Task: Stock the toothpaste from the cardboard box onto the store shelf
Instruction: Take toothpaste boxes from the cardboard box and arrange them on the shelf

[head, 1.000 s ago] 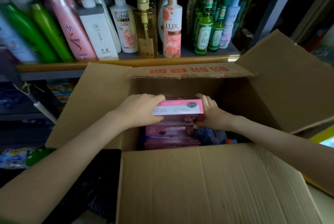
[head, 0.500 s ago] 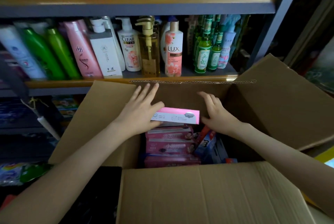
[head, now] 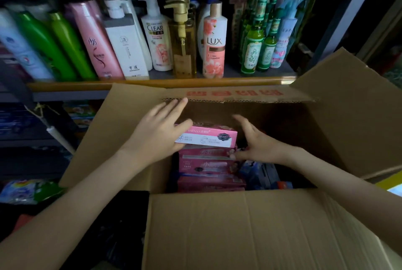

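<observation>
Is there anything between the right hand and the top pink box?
Nothing visible. The right hand is open beside the top pink box, a gap between them; the left hand touches only its left end.

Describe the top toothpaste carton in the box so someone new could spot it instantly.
Start at the big open cardboard box below the bottle shelf; inside, left of centre, sits a stack of pink cartons. The target is the top carton, its left end against the left hand. Unlike the darker cartons beneath, it is bright pink on top with a white front face.
</observation>
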